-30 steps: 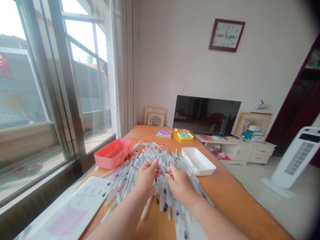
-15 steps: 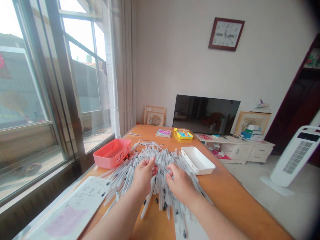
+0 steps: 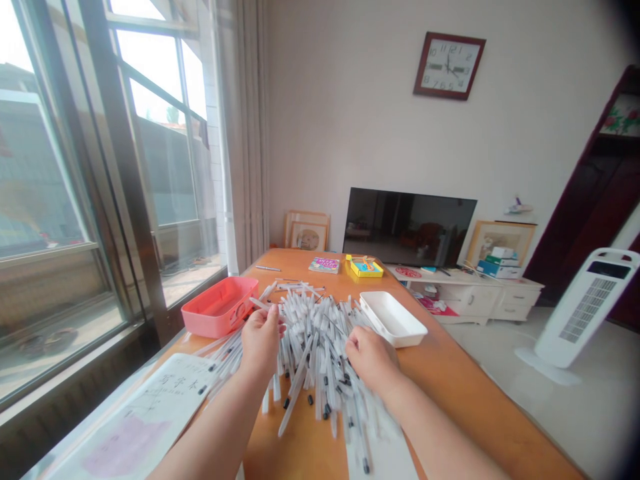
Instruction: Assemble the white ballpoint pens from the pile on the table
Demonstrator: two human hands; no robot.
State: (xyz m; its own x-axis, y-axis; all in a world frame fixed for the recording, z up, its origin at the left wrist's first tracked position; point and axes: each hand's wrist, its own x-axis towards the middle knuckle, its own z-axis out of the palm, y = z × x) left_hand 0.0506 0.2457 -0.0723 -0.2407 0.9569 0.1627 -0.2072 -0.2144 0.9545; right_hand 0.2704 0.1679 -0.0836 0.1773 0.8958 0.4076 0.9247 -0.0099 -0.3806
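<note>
A big pile of translucent pen barrels (image 3: 305, 333), with small black caps (image 3: 311, 400) scattered in it, covers the middle of the table. At the pile's left side my left hand (image 3: 261, 337) is closed on a pale pen barrel (image 3: 258, 303), whose end sticks out past the thumb toward the red box. My right hand (image 3: 371, 357) is closed at the right side of the pile, beside the white tray. A thin grey pen refill (image 3: 339, 327) seems to project from its fingertips. The fingers themselves are partly hidden.
A red plastic box (image 3: 210, 321) stands at the left, a white tray (image 3: 417, 331) at the right. A notebook (image 3: 150, 407) lies front left. Toward the far edge of the wooden table (image 3: 450, 400) are a pen (image 3: 269, 268), a booklet (image 3: 324, 265) and a yellow box (image 3: 367, 268).
My hands were close together over the pile. Now they are apart: the left has moved left with the pen barrel, the right slightly right.
</note>
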